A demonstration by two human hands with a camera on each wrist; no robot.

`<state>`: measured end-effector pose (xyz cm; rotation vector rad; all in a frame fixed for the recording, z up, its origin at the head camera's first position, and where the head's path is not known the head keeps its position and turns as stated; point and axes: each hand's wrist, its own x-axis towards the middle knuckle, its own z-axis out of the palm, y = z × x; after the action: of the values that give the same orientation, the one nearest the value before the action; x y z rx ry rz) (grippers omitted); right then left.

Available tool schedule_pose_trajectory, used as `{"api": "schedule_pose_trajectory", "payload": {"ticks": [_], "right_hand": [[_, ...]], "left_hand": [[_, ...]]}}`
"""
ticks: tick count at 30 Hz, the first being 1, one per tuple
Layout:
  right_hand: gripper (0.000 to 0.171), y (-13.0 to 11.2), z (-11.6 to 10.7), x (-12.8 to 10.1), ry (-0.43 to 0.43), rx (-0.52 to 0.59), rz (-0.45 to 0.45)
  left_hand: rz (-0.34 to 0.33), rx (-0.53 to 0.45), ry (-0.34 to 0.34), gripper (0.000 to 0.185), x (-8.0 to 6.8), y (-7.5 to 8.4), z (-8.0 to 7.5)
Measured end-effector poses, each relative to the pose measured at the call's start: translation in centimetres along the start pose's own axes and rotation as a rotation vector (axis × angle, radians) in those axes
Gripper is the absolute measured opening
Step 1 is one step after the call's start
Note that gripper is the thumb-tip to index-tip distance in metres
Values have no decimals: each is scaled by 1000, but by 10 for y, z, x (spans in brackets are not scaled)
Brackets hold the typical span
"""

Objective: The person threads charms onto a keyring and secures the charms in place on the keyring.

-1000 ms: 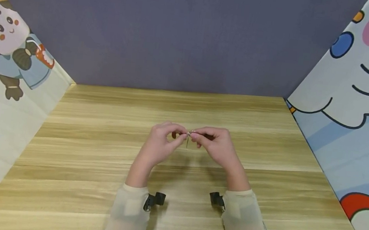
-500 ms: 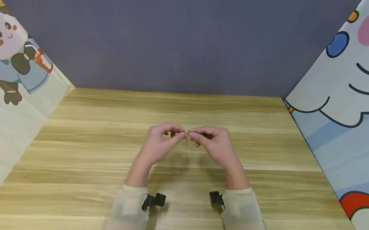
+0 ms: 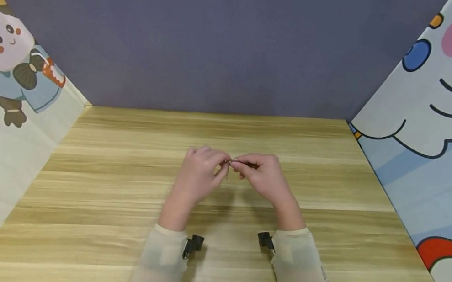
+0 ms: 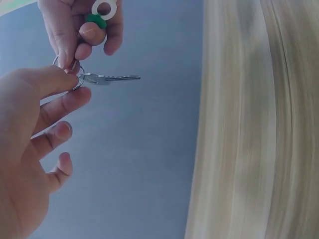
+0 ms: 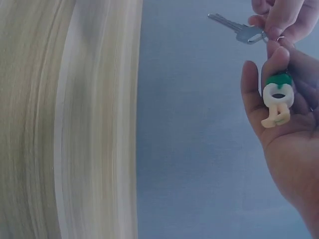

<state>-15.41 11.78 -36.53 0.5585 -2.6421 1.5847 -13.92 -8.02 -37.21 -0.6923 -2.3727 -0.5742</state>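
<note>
A silver key (image 4: 104, 78) hangs from a metal key ring (image 4: 82, 69), which both hands hold between them above the table. With thumb and index finger my left hand (image 3: 197, 175) pinches the ring beside the key's head; its other fingers are spread apart in the left wrist view. My right hand (image 3: 264, 177) pinches the ring from the other side. A small figurine charm (image 5: 278, 94), green and white with peach-coloured legs, lies against the right hand's palm and fingers. Fingertips cover much of the ring, and in the head view the key is barely visible.
The wood-grain table (image 3: 121, 194) stretches below both hands. A grey-blue partition (image 3: 228, 44) rises along its far edge. Printed cartoon panels stand at the left (image 3: 10, 146) and right (image 3: 424, 180). Each sleeved forearm carries a black wrist camera (image 3: 194, 243).
My left hand has turned at the wrist and shifted slightly right, its back now showing more. The right hand stays nearly in place, still gripping the ring.
</note>
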Motion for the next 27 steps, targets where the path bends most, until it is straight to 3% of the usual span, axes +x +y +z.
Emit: {"api": "schedule_pose_trajectory", "payload": {"ticks": [3, 7, 17, 27], "right_hand": [[13, 0, -1, 0, 4, -12, -10], [14, -2, -2, 0, -3, -33, -5], [14, -3, -3, 2, -5, -30, -2], [15, 1, -4, 0, -14, 43, 20]], "left_hand": [[11, 32, 17, 8, 1, 2, 0], [-5, 1, 20, 7, 0, 2, -1], [-77, -298, 30, 5, -1, -5, 0], [-141, -465, 32, 6, -3, -8, 3]]}}
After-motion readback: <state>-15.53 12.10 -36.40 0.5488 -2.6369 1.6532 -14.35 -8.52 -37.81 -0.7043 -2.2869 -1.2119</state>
